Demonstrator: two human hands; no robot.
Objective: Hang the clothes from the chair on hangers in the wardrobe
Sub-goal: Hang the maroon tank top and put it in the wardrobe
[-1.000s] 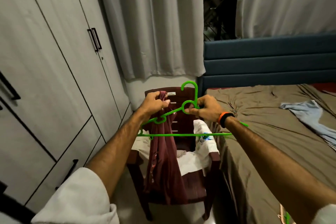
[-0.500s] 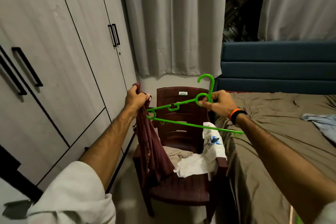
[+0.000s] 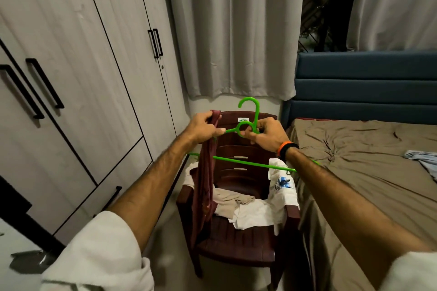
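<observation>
Compared with half a second before, the left hand [image 3: 203, 126], gripping the maroon garment [image 3: 205, 186], had closed against the green hanger [image 3: 246, 129] pinched by the right hand [image 3: 268, 136] above the chair [image 3: 238, 238].

White label [image 3: 243, 120] sitting on top rail of chair back [image 3: 238, 149], just left of right hand grip [image 3: 267, 134] on hanger ring; green lettering showing, partly hidden behind hanger, too blurred for reading. White shirt [image 3: 281, 186] lying over chair arm below right hand grip, carrying blue graphic with dark lettering under it; letters not resolving. No other text, number or sign showing legibly.
</observation>
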